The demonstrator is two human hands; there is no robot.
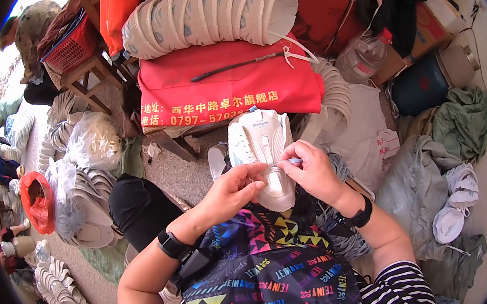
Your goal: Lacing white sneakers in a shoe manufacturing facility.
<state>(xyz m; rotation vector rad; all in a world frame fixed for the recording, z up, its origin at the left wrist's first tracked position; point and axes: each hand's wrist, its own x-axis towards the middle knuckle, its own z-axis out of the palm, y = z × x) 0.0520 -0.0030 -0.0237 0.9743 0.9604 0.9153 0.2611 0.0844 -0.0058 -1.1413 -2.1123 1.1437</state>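
A white shoe upper (259, 132) with mesh panels lies over my lap, its toe pointing toward me. At the middle of it my left hand (235, 185) has thumb and fingers closed together, fingertips on the upper's tongue area. My right hand (310, 168) pinches a thin pale strip, perhaps a lace, from the other side; a light blue-grey end (295, 161) shows by its fingers. The fingertips of both hands nearly meet, so the exact spot they grip is partly hidden. A patterned dark apron (268, 274) covers my lap beneath.
Ahead stands a low stool with a red cloth (205, 73), bearing a row of nested shoe uppers (205, 16) and a thin dark stick (235, 68). Bagged uppers (87, 192) are piled at left. At right are a plastic bottle (364, 59), a blue gas cylinder (421, 89) and grey sacks (419, 181).
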